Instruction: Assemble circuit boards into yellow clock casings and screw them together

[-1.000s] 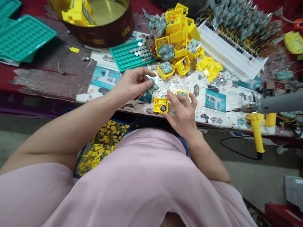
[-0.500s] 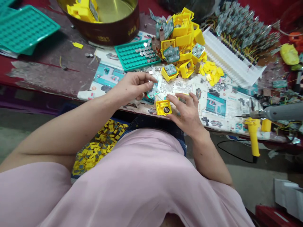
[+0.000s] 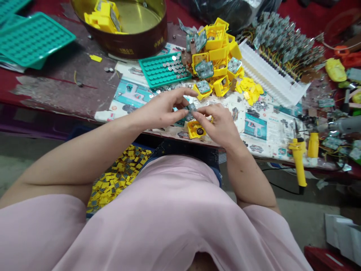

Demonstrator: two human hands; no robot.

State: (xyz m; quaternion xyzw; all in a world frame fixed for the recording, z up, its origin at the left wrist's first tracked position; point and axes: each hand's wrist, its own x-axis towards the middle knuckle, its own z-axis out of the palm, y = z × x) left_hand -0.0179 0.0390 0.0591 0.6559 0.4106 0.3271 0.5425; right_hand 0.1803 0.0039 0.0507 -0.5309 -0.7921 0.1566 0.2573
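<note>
Between the fingertips of both hands is a small circuit board, greenish and partly covered by the fingers. My left hand grips its left side, thumb below. The thumb and forefinger of my right hand pinch its right edge. Just under the board, a small open yellow plastic case with a round dark part inside sits at the table's front edge, beside my right hand. Beyond the hands, a yellow case with a board in it stands at the front of a heap of yellow cases.
A teal tray holds several button cells. Behind it is a round tin with yellow pieces. A white foam strip lies beside wired boards. A yellow-handled soldering iron and a grey-bodied tool are at right.
My right hand has moved from the yellow case up to the circuit board and now pinches it together with my left hand. The grey tool at right has drawn back.
</note>
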